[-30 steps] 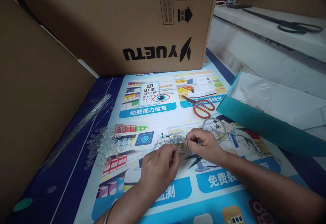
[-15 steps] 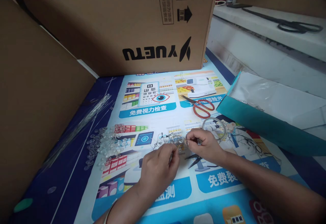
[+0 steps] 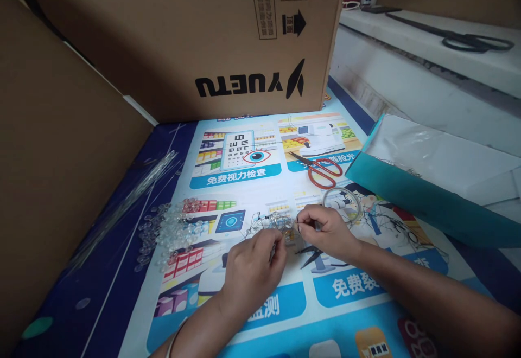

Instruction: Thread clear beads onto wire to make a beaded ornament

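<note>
We see both hands low in the centre of the frame, working on a small beaded wire piece (image 3: 280, 225) that sits on the table (image 3: 252, 314), which is covered by a printed poster. Left hand (image 3: 250, 271) — grip pinched together on the near end of the piece, fingertips closed around it. Right hand (image 3: 328, 233) — thumb and forefinger closed on a thin dark thread (image 3: 300, 227) right at the piece's right edge. The two hands are just beside each other, with the piece between them.

Left of centre: a scatter of clear beads (image 3: 171, 230) on the poster, and beyond it a bundle of clear thin rods (image 3: 130, 192) lying diagonally. Above the right hand: a clear ring (image 3: 342, 202), touching nothing we can make out, and further up red-handled scissors (image 3: 321, 169), lying flat. Right of frame: a teal box lid (image 3: 423, 200) with white sheet inside. Upper centre — a large cardboard box (image 3: 203, 38); another cardboard panel (image 3: 52, 146) fills the left edge. Upper right, black scissors (image 3: 459, 37) on a white ledge.
</note>
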Motion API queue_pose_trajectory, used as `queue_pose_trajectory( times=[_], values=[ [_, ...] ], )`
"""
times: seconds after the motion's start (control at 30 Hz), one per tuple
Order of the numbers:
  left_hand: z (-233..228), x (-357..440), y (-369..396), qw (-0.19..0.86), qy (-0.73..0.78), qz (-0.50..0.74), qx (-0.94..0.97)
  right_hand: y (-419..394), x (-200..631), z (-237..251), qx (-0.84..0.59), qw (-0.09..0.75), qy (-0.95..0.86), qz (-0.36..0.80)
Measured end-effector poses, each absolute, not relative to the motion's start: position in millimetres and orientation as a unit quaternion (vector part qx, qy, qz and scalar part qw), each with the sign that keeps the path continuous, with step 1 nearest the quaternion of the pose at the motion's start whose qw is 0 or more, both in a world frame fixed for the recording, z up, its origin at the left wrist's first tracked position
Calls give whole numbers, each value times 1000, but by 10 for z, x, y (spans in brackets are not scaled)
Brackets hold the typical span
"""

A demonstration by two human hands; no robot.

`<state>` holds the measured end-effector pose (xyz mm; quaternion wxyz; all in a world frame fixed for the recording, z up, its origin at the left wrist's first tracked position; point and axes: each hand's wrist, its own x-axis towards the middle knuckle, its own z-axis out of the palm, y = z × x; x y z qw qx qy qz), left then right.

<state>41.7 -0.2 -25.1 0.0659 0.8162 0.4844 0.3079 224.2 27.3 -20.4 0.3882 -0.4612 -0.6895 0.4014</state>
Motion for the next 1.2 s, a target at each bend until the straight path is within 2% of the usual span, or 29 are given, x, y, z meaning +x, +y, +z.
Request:
queue_pose_trajectory(
  times=[1.2],
  values=[
    [-231, 413, -9, 86, 487, 295, 818, 270, 2236, -215, -466, 388, -679, 414]
  ],
)
